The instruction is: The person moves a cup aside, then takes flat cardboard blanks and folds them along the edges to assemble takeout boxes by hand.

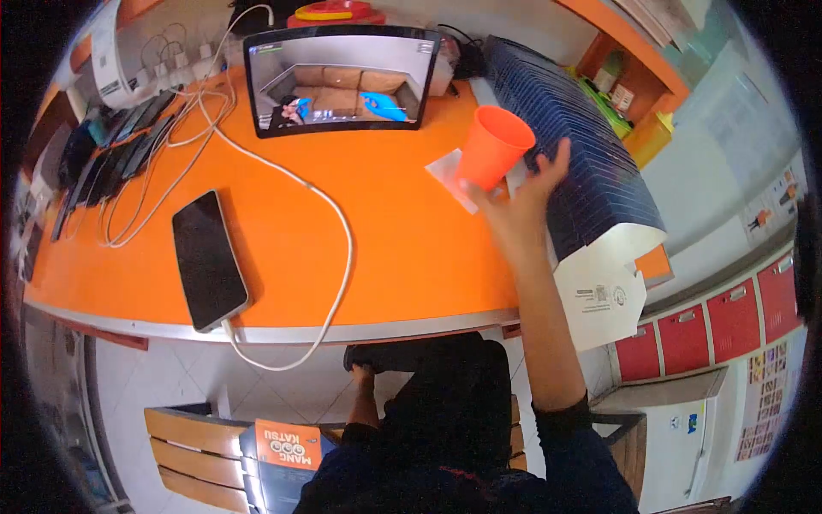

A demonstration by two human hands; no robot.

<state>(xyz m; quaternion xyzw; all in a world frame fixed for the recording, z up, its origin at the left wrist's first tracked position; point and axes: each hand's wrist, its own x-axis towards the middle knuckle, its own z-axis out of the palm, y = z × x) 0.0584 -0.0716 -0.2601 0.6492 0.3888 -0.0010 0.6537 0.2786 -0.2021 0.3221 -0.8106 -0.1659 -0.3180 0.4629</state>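
An orange-red cup (495, 147) stands upright on a small white paper (447, 174) on the orange table (282, 257). Just beside the cup, on its near right side, is my right hand (516, 206), fingers spread and holding nothing; whether a fingertip touches the cup I cannot tell. Below the table, near my leg and dark shoe, my left hand (363, 373) hangs low. Its fingers are too small and partly hidden to make out. A phone (210, 259) with a white cable plugged in lies at the table's left front.
Behind stands a tablet (342, 81) showing a picture. A long stack of dark folded boxes (574, 146) runs along the right side. Several phones and tangled white cables (214, 120) lie at the left. Beneath the table edge is a slatted wooden bench (193, 458).
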